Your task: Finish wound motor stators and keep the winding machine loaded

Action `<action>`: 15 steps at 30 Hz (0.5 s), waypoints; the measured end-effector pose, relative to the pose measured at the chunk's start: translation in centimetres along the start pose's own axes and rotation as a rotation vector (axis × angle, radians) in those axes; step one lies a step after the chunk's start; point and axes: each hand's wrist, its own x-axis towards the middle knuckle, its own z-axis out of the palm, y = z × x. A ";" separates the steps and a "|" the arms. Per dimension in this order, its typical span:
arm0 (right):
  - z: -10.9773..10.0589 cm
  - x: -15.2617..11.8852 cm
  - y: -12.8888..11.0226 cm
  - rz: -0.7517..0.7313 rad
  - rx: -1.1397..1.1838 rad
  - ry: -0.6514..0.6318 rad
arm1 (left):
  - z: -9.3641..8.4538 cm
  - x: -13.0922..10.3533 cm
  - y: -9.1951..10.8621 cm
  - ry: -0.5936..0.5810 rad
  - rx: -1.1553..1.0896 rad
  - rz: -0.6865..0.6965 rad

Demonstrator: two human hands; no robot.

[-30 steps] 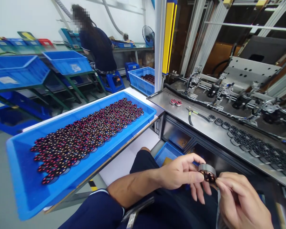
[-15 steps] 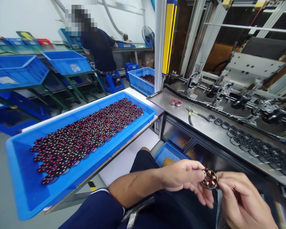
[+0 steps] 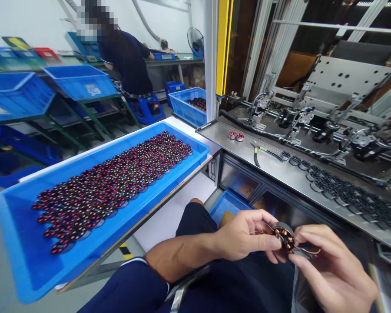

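Over my lap, my left hand (image 3: 243, 234) pinches a motor stator (image 3: 288, 234), a dark ring with copper windings, between thumb and fingers. The ring is tilted so its wound face looks toward me. Thin wire ends stick out on both sides of it. The fingertips of my right hand (image 3: 337, 265) meet the stator's right edge, thumb below and index finger above. A copper-coloured lead (image 3: 309, 251) runs out between them toward the right palm. Part of the stator is covered by my left thumb.
On the left stands a blue tray (image 3: 22, 261) of many stators. The metal bench (image 3: 273, 174) carries two red-and-silver parts (image 3: 236, 136), pliers (image 3: 256, 154) and rows of dark rings (image 3: 342, 187), with machine fixtures behind. A co-worker (image 3: 125, 61) sits at the far bench.
The stator has been turned, so its outer rim now shows on top. My right fingers have spread a little, exposing the lead. The whole view has shifted slightly.
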 end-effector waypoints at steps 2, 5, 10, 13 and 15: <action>-0.1 0.1 -0.2 -0.027 -0.064 -0.003 | 0.0 0.0 -0.1 -0.015 0.000 -0.004; -0.1 0.2 -0.7 -0.021 -0.126 -0.004 | -0.1 0.2 -0.1 -0.026 0.005 0.000; 0.7 0.0 -1.0 0.065 -0.182 0.084 | 0.1 0.1 -0.1 0.003 -0.068 0.034; 1.4 -0.9 -0.6 0.185 -0.122 0.151 | 0.5 -0.2 -0.2 0.060 0.033 0.159; 1.9 -1.6 -0.2 0.316 -0.038 0.189 | 0.7 -0.4 -0.2 0.103 0.216 0.365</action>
